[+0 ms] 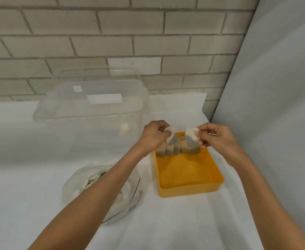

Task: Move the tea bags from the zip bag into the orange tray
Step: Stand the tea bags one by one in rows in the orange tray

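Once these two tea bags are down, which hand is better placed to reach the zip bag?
Probably the left hand: the zip bag lies under its forearm, left of the orange tray. The right hand would have to cross the tray.

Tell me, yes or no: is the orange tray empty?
No, a row of tea bags stands along the far wall of the orange tray.

Orange tray (189, 188): mostly bare.
Tea bags (184, 149): we count a row upright at its far end, two more held just above.
Zip bag (72, 186): clear, crumpled, at its left.
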The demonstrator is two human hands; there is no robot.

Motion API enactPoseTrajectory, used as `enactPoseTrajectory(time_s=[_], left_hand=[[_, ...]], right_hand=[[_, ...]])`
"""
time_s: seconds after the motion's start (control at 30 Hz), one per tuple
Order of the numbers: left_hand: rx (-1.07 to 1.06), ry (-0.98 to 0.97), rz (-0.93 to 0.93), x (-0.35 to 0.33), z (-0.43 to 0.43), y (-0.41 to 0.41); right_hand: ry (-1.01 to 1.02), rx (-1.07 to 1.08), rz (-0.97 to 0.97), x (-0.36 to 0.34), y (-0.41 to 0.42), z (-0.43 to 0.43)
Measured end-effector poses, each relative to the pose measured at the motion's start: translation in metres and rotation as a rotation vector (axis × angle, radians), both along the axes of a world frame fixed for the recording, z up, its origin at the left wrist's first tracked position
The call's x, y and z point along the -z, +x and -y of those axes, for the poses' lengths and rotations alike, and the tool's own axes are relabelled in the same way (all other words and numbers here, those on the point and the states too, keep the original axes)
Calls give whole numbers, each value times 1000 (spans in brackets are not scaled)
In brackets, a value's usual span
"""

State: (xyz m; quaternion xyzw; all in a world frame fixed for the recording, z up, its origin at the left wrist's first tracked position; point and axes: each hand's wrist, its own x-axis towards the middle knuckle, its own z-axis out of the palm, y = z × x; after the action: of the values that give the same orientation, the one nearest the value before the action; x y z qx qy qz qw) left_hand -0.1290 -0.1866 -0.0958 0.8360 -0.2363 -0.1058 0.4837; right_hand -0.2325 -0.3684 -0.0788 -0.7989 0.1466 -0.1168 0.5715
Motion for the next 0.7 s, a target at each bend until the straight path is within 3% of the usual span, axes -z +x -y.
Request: enactPoseTrajectory(time_s=[0.17, 0.27, 0.7], left_hand=[[166, 442, 164, 19, 16, 9], [241, 609, 215, 26, 23, 11], [199, 817, 458, 36, 32, 10]], right_hand=[[-6, 25, -50, 12, 0, 4], [9, 27, -69, 18, 1, 1], [-18, 1, -127, 32, 1, -1]])
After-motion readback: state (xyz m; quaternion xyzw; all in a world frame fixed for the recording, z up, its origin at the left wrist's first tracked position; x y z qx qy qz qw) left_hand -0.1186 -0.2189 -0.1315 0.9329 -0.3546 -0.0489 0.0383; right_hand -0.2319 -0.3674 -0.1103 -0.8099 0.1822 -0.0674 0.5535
